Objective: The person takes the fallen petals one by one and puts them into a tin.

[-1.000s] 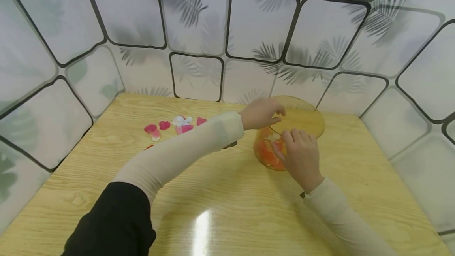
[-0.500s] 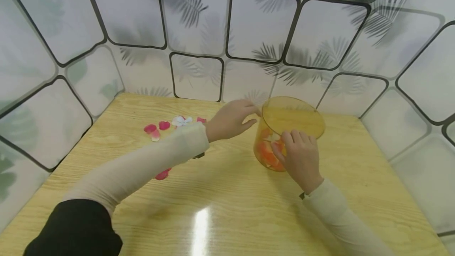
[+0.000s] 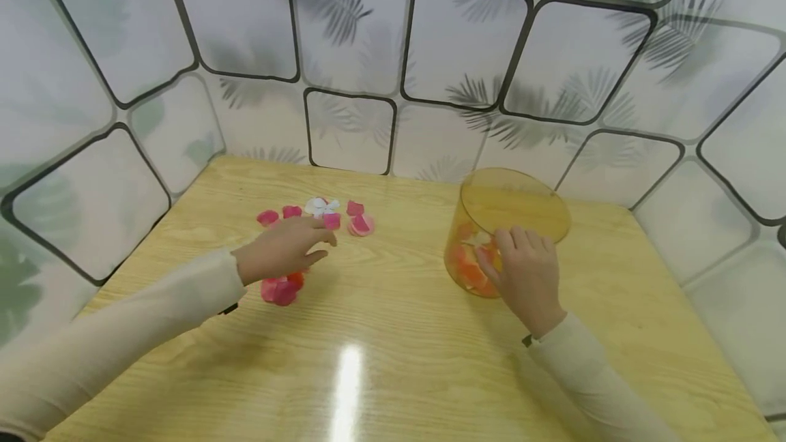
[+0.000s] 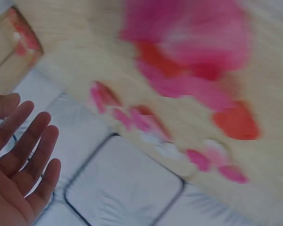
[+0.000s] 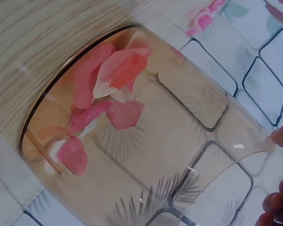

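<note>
Looking at the person's right grip (image 3: 527, 277), it's on the jar (image 3: 453, 244) right of centre in the frame: fingers hooked over the near rim, thumb on the outside, so it's pinching the rim. My guess is that's to steady it, since the jar looks light and the tabletop (image 3: 393, 333) is glossy enough that it might slide if bumped. Taking it at the near edge also leaves most of the mouth uncovered, which seems handy. Through the amber side you can see some orange and white petals (image 3: 471, 266) sitting down at the bottom.

Over at centre-left, the left grip (image 3: 282, 249) hovers with its fingers loosely spread and nothing in it; the left wrist view backs that up. Just under it in the frame there's a red-pink pile (image 3: 281, 291), partly blocked from sight, and further up some white petals (image 3: 322, 207) with pink petals (image 3: 360, 225) off to their right. All of those lie loose, well apart from the jar. Probably a sensible spot, because the left arm can cover them without crossing the right.
</note>
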The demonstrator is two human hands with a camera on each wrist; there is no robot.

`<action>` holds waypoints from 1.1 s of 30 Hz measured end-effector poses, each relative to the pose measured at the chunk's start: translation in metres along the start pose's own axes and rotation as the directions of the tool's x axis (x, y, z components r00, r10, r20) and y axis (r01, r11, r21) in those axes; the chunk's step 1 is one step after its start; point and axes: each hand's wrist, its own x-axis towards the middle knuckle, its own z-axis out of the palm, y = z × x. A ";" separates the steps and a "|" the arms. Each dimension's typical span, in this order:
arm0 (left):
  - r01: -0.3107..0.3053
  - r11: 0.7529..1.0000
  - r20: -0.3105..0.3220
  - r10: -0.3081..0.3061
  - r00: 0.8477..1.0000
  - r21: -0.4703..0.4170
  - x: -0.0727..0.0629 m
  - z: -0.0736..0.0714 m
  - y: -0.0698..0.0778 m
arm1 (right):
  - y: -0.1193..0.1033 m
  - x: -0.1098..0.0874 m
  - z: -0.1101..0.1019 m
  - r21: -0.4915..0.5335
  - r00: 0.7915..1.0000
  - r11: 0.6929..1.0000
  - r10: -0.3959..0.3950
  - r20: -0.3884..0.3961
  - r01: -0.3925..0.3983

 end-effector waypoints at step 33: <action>0.089 0.996 0.074 -0.089 0.993 0.006 -0.060 0.040 -0.026 | -0.001 0.000 -0.001 0.000 1.000 1.000 0.009 0.007 -0.009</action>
